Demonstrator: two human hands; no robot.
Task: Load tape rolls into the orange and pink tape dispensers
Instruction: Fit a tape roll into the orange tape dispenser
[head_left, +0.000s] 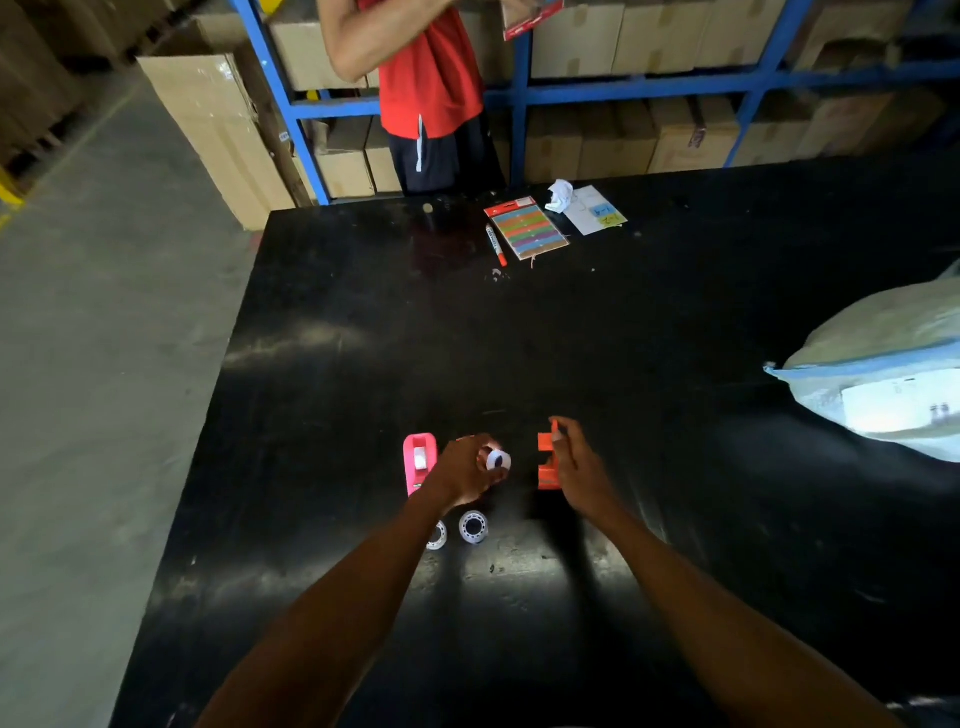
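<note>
We are at the loading step for the orange dispenser (548, 462), by our reading: our left hand (464, 470) is curled around a tape roll (497, 460), fingers closed on its rim with the core turned toward us, held just above the black table (623, 338) between the two dispensers. Our right hand (576, 462) rests against the orange dispenser, fingers bent along its right side and one fingertip at its top edge — steadying it, it seems, though we cannot tell how firm the hold is. The pink dispenser (418, 461) lies just to the left of our left hand, and something white shows in its well, so it may already carry a roll; the blur leaves that open. Two spare rolls (473, 527) sit on the table nearer us, one partly under the left wrist. Next we would judge the roll must cross to the right and drop into the orange body's cradle — with the free end facing the cutter.
</note>
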